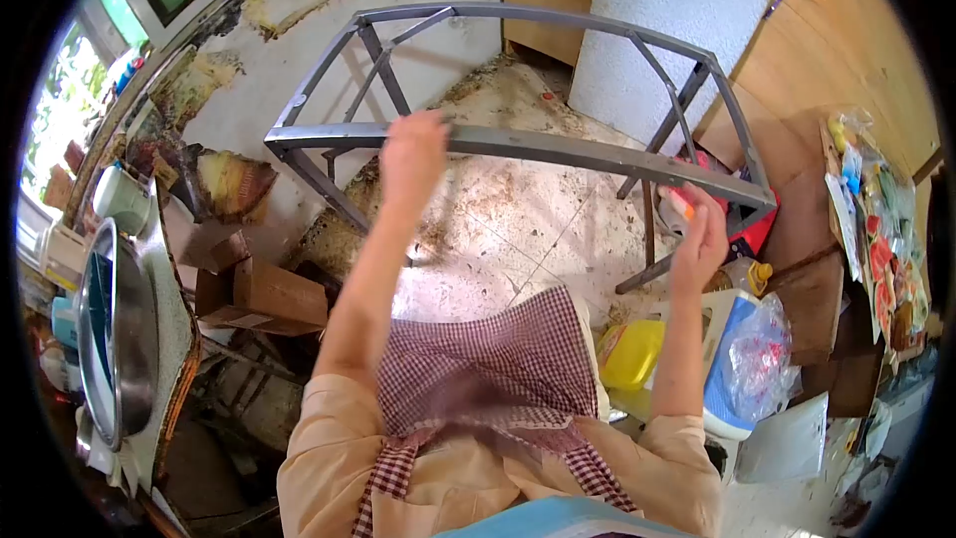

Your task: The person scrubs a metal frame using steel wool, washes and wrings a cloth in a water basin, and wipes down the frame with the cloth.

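A grey metal table frame [558,147] with bars, legs and slanted braces stands in front of me, with no top on it. My left hand [416,144], slightly blurred, is closed over the near bar, left of its middle. My right hand [703,234] is lower, just under the right end of that bar. Between its thumb and fingers is a small orange-and-white object [681,203], partly covered by the fingers; its kind does not show.
A steel basin [131,339] stands on a ledge at left, above a cardboard box [274,294]. At right are a yellow container [632,354], a clear plastic bag [762,349] and cardboard. A white board [667,30] leans at the back. Dirt litters the tiled floor [498,229].
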Action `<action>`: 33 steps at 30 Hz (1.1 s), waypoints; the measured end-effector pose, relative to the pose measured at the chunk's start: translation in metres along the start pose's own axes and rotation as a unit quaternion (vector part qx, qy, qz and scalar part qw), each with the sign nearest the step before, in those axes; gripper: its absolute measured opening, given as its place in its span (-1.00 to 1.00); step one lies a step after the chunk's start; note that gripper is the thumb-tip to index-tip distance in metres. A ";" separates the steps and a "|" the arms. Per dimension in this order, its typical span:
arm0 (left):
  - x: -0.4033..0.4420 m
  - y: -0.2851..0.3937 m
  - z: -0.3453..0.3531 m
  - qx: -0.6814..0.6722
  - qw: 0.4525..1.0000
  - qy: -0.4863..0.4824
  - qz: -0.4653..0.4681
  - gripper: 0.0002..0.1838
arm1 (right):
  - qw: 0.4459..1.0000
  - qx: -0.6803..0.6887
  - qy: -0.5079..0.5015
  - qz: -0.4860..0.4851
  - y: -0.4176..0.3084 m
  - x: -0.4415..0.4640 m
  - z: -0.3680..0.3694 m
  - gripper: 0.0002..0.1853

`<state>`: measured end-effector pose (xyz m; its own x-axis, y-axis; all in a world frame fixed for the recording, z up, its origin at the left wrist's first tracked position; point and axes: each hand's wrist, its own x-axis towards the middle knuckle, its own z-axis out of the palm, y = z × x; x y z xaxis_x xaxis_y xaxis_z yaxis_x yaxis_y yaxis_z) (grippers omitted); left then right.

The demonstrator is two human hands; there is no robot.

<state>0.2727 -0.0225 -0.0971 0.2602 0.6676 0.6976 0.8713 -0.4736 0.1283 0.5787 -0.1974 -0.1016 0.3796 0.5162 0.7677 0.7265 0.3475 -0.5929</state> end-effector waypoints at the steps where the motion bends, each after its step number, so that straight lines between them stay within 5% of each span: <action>1: 0.003 0.033 0.012 0.091 0.990 -0.111 -0.013 -0.85 | 1.000 -0.005 -0.010 0.008 -0.007 -0.002 0.009 -0.77; 3: 0.002 0.098 0.041 -0.140 0.985 0.004 0.102 -0.86 | 0.999 0.039 -0.025 0.008 -0.028 -0.003 0.033 -0.77; 4: 0.006 0.141 0.034 -0.169 0.976 -0.110 0.085 -0.74 | 0.998 0.048 -0.026 -0.005 -0.037 -0.002 0.045 -0.77; 6: 0.005 0.174 0.035 -0.042 0.953 -0.063 0.295 -0.56 | 0.997 0.059 -0.025 -0.034 -0.046 0.004 0.063 -0.76; 9: 0.016 0.147 0.007 -0.303 0.914 -0.194 0.186 -0.44 | 0.999 0.002 -0.026 -0.033 -0.046 0.020 0.071 -0.71; 12: 0.023 0.105 -0.009 -0.156 0.934 -0.295 0.124 -0.38 | 0.969 -0.129 -0.173 -0.124 -0.047 0.030 0.100 -0.67; 13: 0.026 0.088 -0.013 -0.116 0.937 -0.311 0.110 -0.38 | 0.964 -0.156 -0.153 -0.152 -0.045 0.024 0.112 -0.69; 15: 0.019 0.030 -0.002 -0.164 0.954 -0.190 0.167 -0.50 | 0.947 -0.216 -0.105 -0.212 -0.038 0.016 0.141 -0.75; 17: 0.024 -0.012 -0.015 -0.092 0.973 -0.209 0.032 -0.67 | 0.955 -0.251 -0.083 -0.136 -0.043 0.013 0.161 -0.81; 18: 0.025 -0.021 -0.025 -0.036 0.974 -0.224 -0.015 -0.62 | 0.955 -0.218 -0.177 -0.092 -0.062 0.016 0.167 -0.80; 19: 0.015 -0.046 0.004 -0.039 0.991 -0.115 0.057 -0.59 | 0.944 -0.182 -0.272 -0.042 -0.083 0.018 0.175 -0.80; 23: 0.015 -0.047 0.010 -0.017 0.994 -0.084 0.071 -0.69 | 0.956 -0.154 -0.027 -0.250 -0.092 -0.006 0.243 -0.87; 27: 0.017 -0.048 0.008 -0.026 0.994 -0.054 0.086 -0.71 | 0.934 -0.216 -0.274 -0.083 -0.044 0.011 0.163 -0.85; 29: 0.018 -0.045 0.006 -0.022 0.995 -0.055 0.084 -0.71 | 0.939 -0.282 -0.064 -0.187 0.013 0.017 0.089 -0.83; 31: 0.016 -0.044 0.011 -0.027 0.995 -0.026 0.094 -0.71 | 0.931 -0.351 -0.025 -0.093 0.053 0.027 0.021 -0.81; 32: 0.018 -0.042 0.014 -0.022 0.995 -0.017 0.092 -0.71 | 0.936 -0.305 0.095 -0.147 0.068 0.034 0.006 -0.88; 33: 0.017 -0.041 0.013 -0.016 0.996 -0.013 0.090 -0.72 | 0.926 -0.339 0.095 -0.137 0.069 0.038 0.010 -0.91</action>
<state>0.2470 0.0156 -0.0997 0.4232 0.5846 0.6922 0.7959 -0.6049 0.0243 0.6378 -0.1457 -0.1156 0.1751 0.3121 0.9338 0.9785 -0.1605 -0.1298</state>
